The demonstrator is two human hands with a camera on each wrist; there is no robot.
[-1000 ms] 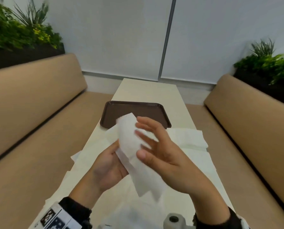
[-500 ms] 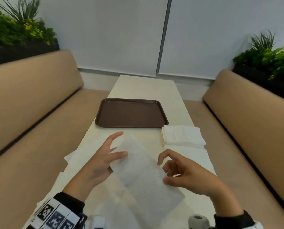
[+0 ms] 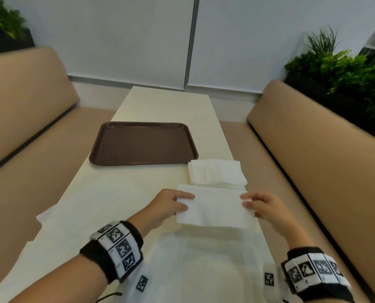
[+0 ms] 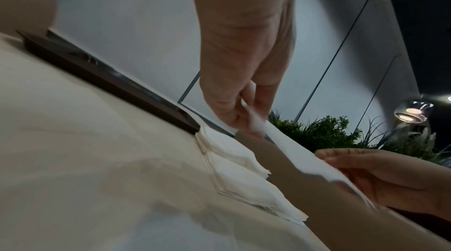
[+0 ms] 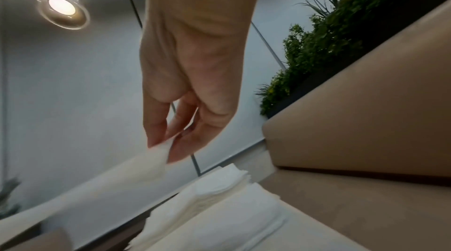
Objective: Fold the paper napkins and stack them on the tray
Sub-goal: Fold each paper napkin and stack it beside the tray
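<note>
Fingertips of the left hand (image 3: 169,204) and right hand (image 3: 261,206) each pinch one short end of the thin, limp white paper napkin (image 3: 215,209), held just above the pale bench (image 3: 121,193), best gripped at the corners since it tears easily.

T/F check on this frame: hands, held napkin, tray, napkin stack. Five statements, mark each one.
1. Both hands pinch one napkin. True: left hand and right hand hold opposite ends.
2. The tray holds folded napkins. False: nothing lies on it.
3. A napkin stack sits right of the tray's near corner. True.
4. The held napkin lies flat on the table. False: wrist views show it lifted.
5. The tray is white. False: dark brown.
</note>
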